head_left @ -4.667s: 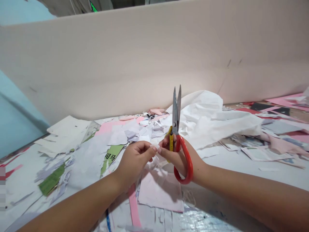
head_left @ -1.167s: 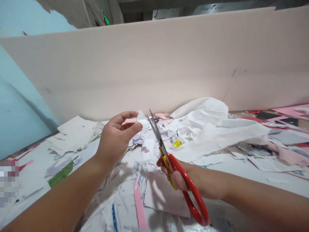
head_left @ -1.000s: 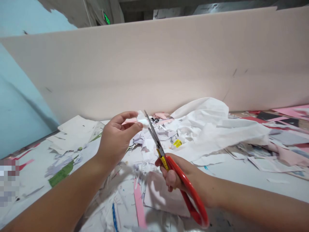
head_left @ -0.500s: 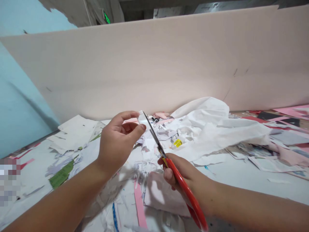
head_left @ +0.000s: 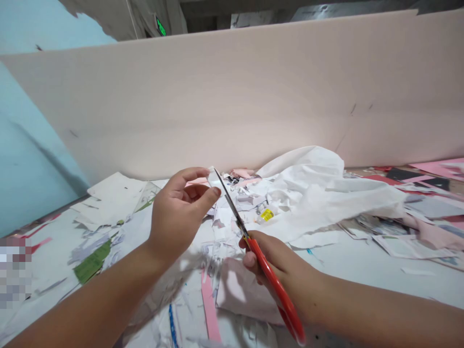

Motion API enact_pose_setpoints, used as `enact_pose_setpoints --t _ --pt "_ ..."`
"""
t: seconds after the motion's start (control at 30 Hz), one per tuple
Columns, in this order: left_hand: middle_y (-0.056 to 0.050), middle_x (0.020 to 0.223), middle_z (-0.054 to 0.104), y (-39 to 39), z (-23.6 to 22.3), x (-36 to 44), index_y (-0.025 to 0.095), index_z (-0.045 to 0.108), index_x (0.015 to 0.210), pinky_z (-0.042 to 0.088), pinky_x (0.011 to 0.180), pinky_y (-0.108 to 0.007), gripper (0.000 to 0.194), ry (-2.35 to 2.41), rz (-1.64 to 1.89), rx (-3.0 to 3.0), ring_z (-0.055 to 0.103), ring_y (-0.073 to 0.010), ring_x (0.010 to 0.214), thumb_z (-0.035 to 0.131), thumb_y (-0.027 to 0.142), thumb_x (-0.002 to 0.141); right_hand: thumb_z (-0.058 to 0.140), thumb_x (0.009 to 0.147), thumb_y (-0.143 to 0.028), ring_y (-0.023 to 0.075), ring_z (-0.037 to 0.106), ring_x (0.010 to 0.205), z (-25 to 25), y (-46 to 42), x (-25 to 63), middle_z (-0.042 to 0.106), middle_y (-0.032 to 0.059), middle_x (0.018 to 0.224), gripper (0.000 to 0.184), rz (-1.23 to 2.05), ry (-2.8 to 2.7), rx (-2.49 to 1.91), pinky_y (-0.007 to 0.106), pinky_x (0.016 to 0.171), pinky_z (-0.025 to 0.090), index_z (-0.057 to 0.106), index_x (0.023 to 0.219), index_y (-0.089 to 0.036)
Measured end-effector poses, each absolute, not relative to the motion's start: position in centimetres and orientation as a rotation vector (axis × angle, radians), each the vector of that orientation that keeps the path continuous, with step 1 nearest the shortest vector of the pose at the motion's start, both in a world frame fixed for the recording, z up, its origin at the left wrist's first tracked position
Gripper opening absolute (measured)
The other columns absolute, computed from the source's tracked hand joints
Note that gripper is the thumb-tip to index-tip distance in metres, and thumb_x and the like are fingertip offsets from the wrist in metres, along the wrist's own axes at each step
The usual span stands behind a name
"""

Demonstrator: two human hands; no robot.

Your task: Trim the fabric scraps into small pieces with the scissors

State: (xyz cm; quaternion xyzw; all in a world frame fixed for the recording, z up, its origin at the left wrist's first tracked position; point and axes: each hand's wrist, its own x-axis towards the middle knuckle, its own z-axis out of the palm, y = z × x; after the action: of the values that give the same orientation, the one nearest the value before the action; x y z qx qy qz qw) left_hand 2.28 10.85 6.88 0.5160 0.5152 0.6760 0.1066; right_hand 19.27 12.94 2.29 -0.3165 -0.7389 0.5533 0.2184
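Note:
Between thumb and forefinger, my left hand (head_left: 181,208) pinches a small piece of white paper (head_left: 214,179). Red-handled scissors (head_left: 270,270) are in my right hand (head_left: 279,261), pointing up and to the left. Their blades lie close together along the right edge of the paper, near my left fingertips. Whether the blades are cutting into the paper I cannot tell. Both hands hover above a heap of paper scraps (head_left: 239,203).
Behind the scraps a pale board (head_left: 217,106) stands upright. A crumpled white sheet (head_left: 319,198) lies right of centre, beside a small bottle with a yellow label (head_left: 266,216). A pink strip (head_left: 210,309), a green piece (head_left: 92,261) and white sheets (head_left: 116,198) also cover the table.
The scissors' handles have swung slightly to the left, and the gap between the blades looks a little narrower. My left hand and the paper have barely moved.

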Motion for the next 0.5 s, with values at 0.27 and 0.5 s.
enact_pose_setpoints --t 0.27,0.5 --pt "0.003 0.069 0.061 10.94 6.81 2.44 0.024 0.062 0.089 0.046 0.053 -0.017 0.028 1.521 2.002 1.447 0.056 -0.0072 0.056 0.072 0.027 0.063 0.044 0.084 -0.043 0.0120 0.038 0.060 1.40 13.00 19.08 0.043 -0.0023 0.067 0.026 1.363 -2.083 -0.901 0.025 0.053 0.031 0.047 0.075 -0.019" --pt "0.002 0.068 0.060 11.06 6.78 2.35 0.021 0.062 0.091 0.045 0.053 -0.020 0.033 1.488 1.998 1.377 0.056 -0.0092 0.057 0.072 0.028 0.061 0.043 0.086 -0.037 0.0101 0.039 0.054 1.21 13.22 19.23 0.046 -0.0030 0.063 0.021 1.293 -2.135 -0.862 0.025 0.054 0.031 0.049 0.079 -0.019"
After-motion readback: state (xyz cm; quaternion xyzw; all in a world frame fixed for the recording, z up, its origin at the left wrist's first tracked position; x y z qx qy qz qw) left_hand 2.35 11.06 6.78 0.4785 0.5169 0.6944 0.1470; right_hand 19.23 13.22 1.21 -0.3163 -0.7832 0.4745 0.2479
